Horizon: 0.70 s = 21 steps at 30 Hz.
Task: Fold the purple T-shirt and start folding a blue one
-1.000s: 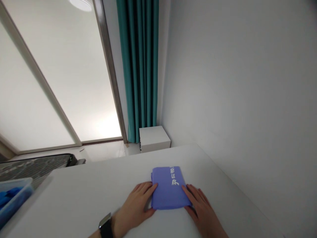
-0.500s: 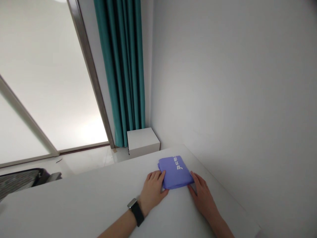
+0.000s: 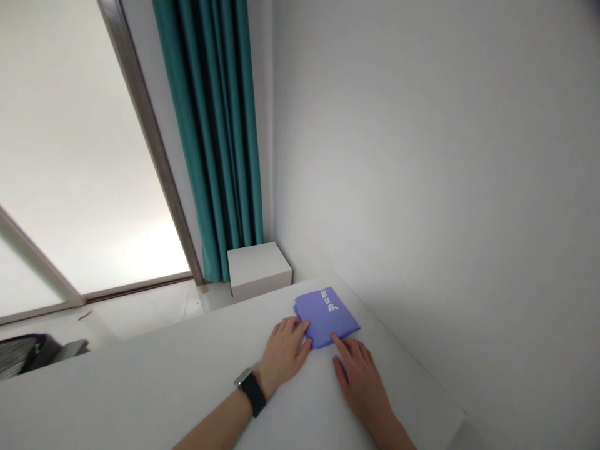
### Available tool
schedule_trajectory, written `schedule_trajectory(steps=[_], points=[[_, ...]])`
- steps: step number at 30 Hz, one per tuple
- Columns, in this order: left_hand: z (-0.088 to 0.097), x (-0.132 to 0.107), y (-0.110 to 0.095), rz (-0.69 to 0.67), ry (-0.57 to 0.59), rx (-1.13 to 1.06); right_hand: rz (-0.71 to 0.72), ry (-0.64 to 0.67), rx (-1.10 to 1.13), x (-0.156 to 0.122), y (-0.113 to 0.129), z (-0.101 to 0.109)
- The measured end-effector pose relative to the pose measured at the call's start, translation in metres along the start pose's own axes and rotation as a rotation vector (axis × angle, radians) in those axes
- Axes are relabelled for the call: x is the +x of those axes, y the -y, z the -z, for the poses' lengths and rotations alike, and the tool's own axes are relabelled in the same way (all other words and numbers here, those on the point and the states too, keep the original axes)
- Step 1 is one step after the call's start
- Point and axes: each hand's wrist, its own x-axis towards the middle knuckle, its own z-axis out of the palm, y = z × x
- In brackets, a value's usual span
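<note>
A flat, folded piece of purple fabric with white lettering lies on the white tabletop; I cannot tell whether it is a bag or a garment. At its left edge is my left hand, fingers apart, with the index finger and thumb touching the fabric. My right hand rests at the near edge, its index fingertip on the fabric and the thumb spread off to the side. Neither hand grips it. A dark-strapped watch is on the left wrist.
The table meets a plain white wall along the right. Beyond its far edge stands a low white cabinet beside a green curtain. A frosted sliding door is at the left, with a dark object on the floor below.
My right hand has moved from the fabric's right corner leftward along the near edge, index finger now on top. The left hand stays at the left edge. The view has shifted slightly.
</note>
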Motion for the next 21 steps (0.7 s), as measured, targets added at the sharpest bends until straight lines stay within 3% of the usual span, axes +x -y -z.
schedule_trajectory(steps=[4, 8, 12, 21], points=[[0.008, 0.014, 0.018, -0.121, 0.016, 0.054, 0.026, -0.006, -0.011, -0.001, 0.001, -0.001], [0.017, 0.031, 0.034, -0.341, 0.115, 0.172, 0.049, 0.006, -0.023, -0.003, 0.005, 0.0], [0.027, 0.034, 0.043, -0.488, 0.191, 0.193, 0.058, -0.003, -0.045, -0.003, 0.007, 0.001], [0.038, 0.019, 0.046, -0.505, 0.317, 0.112, 0.072, 0.016, -0.044, -0.003, 0.006, -0.001]])
